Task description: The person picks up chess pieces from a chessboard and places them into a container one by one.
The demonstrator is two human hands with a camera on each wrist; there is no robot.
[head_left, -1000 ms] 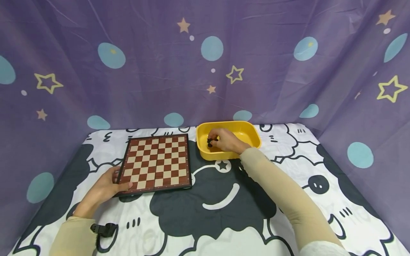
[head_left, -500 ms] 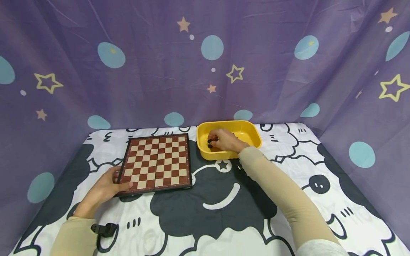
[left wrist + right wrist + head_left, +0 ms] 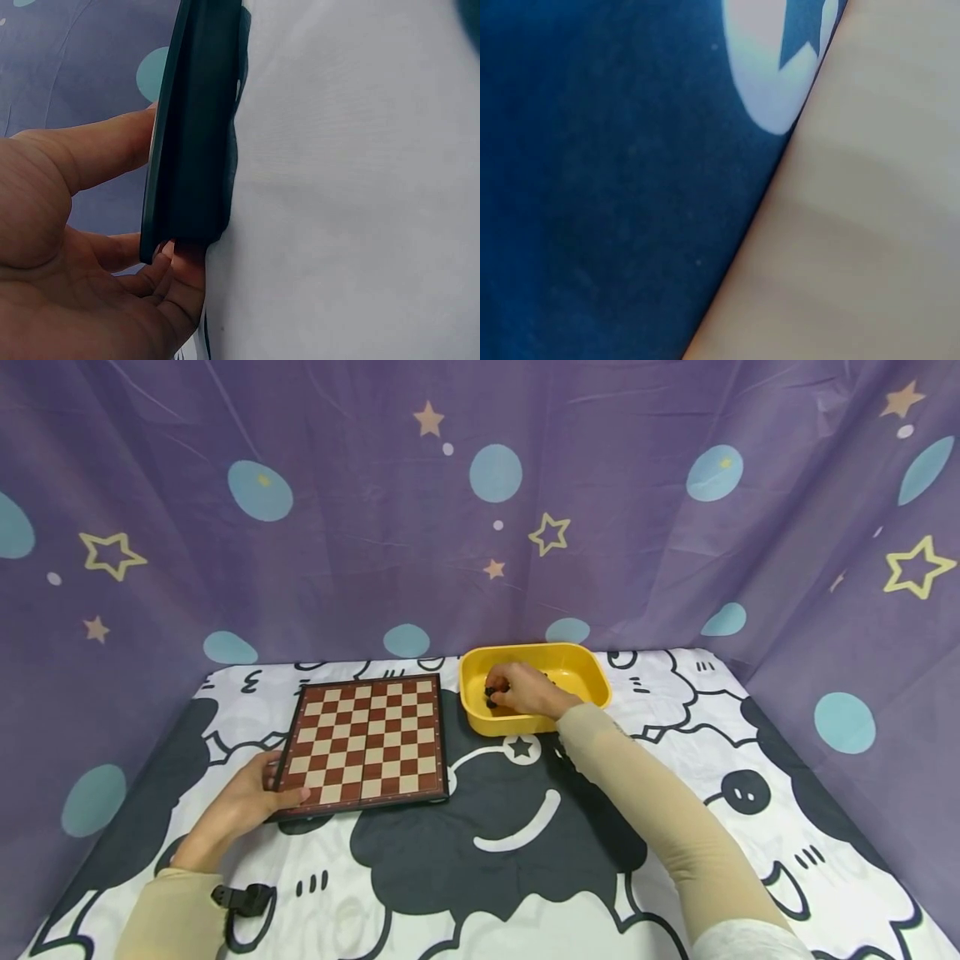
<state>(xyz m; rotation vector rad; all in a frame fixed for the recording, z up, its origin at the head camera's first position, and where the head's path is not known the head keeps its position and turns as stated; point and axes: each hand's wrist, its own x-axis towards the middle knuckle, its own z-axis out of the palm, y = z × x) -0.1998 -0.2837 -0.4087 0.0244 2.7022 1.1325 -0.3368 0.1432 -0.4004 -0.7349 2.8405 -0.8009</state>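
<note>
A red-and-cream chequered chessboard (image 3: 367,739) lies flat on the cloth, left of centre. My left hand (image 3: 238,810) grips its near left corner, with the thumb over the top face and the fingers at the side and underneath. The left wrist view shows the board's dark edge (image 3: 196,127) between that thumb and the fingers. My right hand (image 3: 529,688) reaches into a yellow plastic tub (image 3: 517,726), its fingers curled and pinching small black chess pieces (image 3: 491,697) low inside. How many they hold I cannot tell. In the right wrist view only the sleeve (image 3: 855,225) and dark cloth show.
A few small dark bits (image 3: 550,678) show in the tub behind the right hand. The table wears a black-and-white cartoon cloth (image 3: 420,860). A purple curtain (image 3: 345,527) with stars hangs close behind the tub and along both sides.
My right hand has curled in slightly and shifted a touch left inside the tub, and dark bits behind it now show. The left hand and the board have stayed in place.
</note>
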